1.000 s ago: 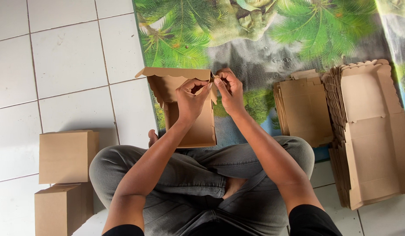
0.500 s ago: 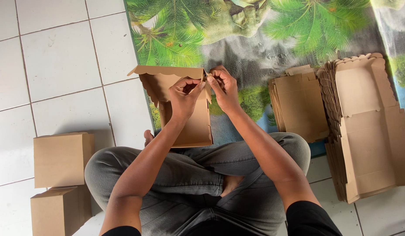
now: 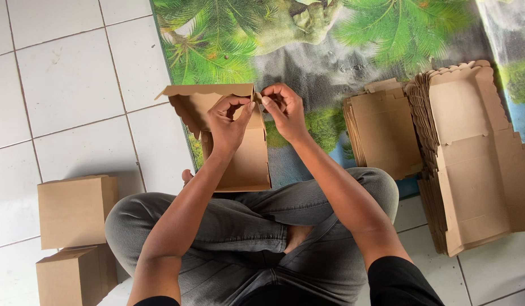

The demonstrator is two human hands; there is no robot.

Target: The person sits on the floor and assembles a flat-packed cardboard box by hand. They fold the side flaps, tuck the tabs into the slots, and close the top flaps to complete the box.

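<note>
I sit cross-legged on a tiled floor and hold a partly folded brown cardboard box (image 3: pixel 242 158) upright over my knees. Its scalloped lid flap (image 3: pixel 203 93) sticks out to the left. My left hand (image 3: pixel 227 122) pinches the box's top right corner from the front. My right hand (image 3: pixel 282 110) grips the same corner from the right, fingers curled on a small flap. The fingertips of both hands almost meet there.
Two finished brown boxes (image 3: pixel 75 209) (image 3: pixel 70 277) stand on the white tiles at my left. At my right lie two stacks of flat box blanks, a small one (image 3: pixel 387 133) and a larger one (image 3: pixel 477 158). A palm-print mat (image 3: pixel 342 51) covers the floor ahead.
Both hands have stayed on the box's top corner, working the flap. The box and hands sit slightly lower and nearer in view than a second ago.
</note>
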